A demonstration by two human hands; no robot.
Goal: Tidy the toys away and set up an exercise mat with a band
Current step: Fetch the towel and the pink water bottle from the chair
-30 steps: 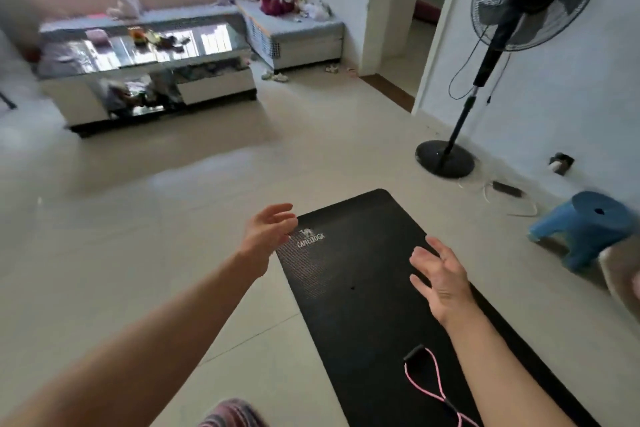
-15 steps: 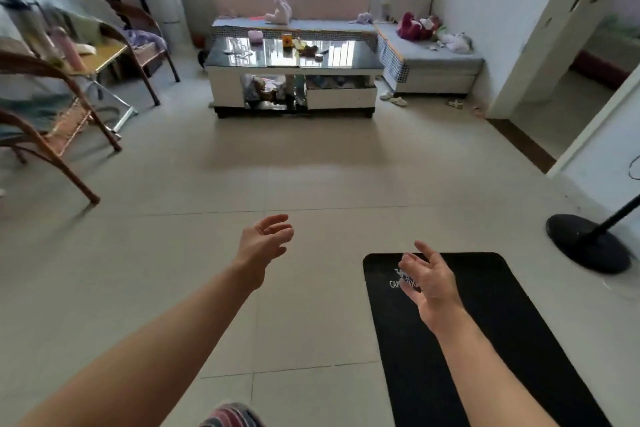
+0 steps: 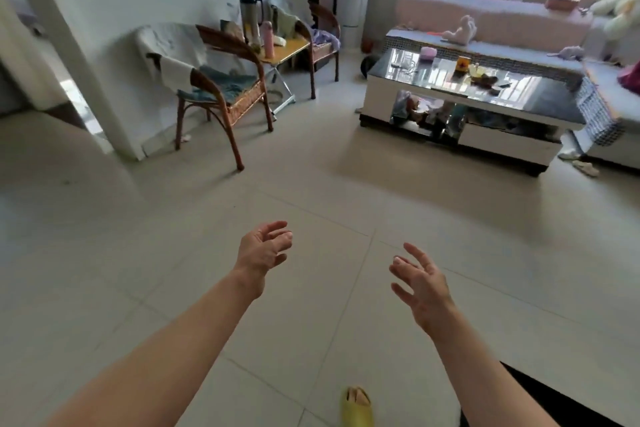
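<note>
Since half a second ago the view has swung left: the black exercise mat [image 3: 540, 388], which filled the lower right with its printed end showing, is now only a dark matte sliver at 5 o'clock, partly hidden behind the right forearm. The fan base has left the view, and the rattan chair [image 3: 221, 90] has come nearer the middle. A foot in a yellow slipper [image 3: 356, 407] now shows at 6 o'clock; the band is out of sight.

Both hands stay raised over the pale glossy floor tiles [image 3: 311, 184], holding nothing. The left hand [image 3: 261, 251] has loosely curled, spread fingers; the right hand [image 3: 420, 282] has its fingers fanned apart. The mat lies behind and below the right hand, well apart from the left.

Farther off at 1 o'clock stands a low table [image 3: 474, 97] with a reflective glass top carrying small items. Beyond it, on the padded sofa [image 3: 502, 21], sits a soft plush toy [image 3: 460, 31].
</note>
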